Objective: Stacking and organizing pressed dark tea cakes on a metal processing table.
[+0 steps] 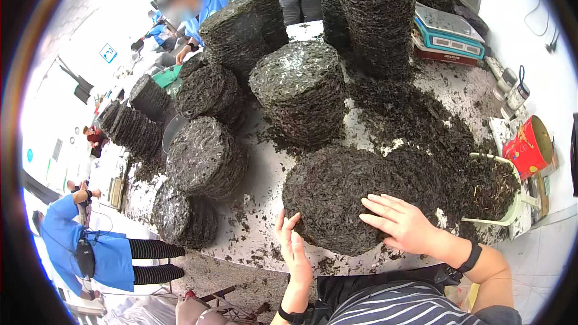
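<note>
A round, flat cake of dark dried seaweed (334,194) lies on the white table near its front edge. My right hand (397,221) rests with spread fingers on the cake's right side. At the cake's left rim, my left hand (293,243) is raised with its fingers apart, the fingertips close to or touching the edge. Loose dark seaweed (415,117) is heaped right of and behind the cake. Just behind stands a tall round stack of seaweed cakes (298,95). Another stack (203,158) leans over at the left.
More tall stacks (375,18) stand at the back. To the right are a blue digital scale (447,38), glass jars (515,92), a red tin (528,146) and a pale green scoop or basket (515,207) holding seaweed. A co-worker (198,9) is behind the table; another person (86,243) stands left.
</note>
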